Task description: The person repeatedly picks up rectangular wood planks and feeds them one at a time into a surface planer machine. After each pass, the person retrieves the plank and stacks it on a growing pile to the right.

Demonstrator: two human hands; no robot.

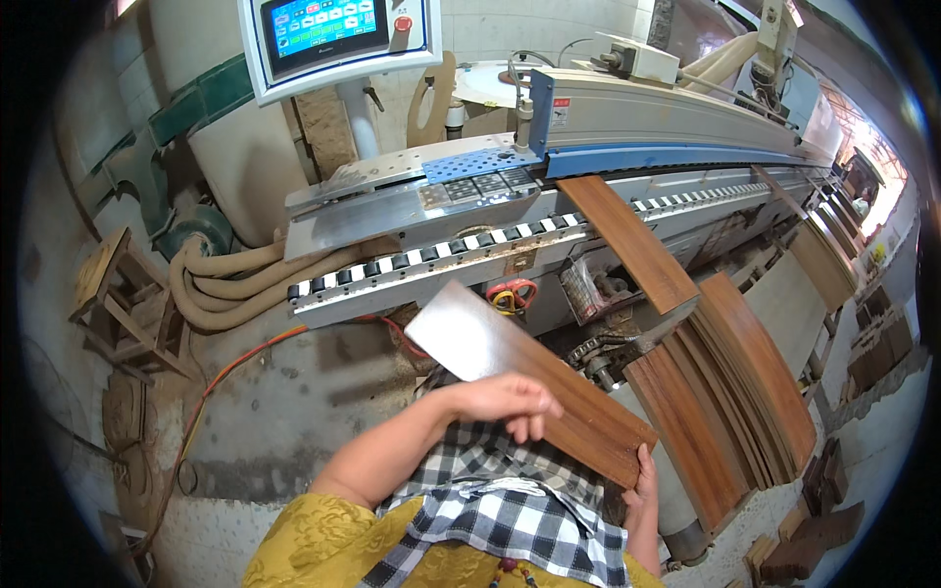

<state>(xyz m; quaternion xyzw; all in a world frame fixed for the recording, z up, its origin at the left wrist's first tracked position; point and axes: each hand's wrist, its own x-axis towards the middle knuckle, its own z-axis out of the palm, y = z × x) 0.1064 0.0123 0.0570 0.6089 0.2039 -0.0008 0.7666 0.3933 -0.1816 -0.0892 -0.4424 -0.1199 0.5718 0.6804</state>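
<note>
A glossy brown wood-grain board [573,389] is held at an angle in front of my body, with light glaring off its far left end. My right hand [644,478] grips the near right end, its thumb over the edge. Curled fingers of my left hand [500,403] are over the board's near long edge; whether they touch it I cannot tell. Beyond it, another brown board [632,242] lies across the conveyor rail [470,246] of what looks like an edge banding machine [662,117], its far end at the blue guard.
On my right, several brown boards [728,389] stand on edge in a row. A control panel [331,37] with a lit screen rises at the back left. Ribbed hoses [220,294] and an orange cable [242,367] run along the left. A wooden stool [132,301] stands farther left.
</note>
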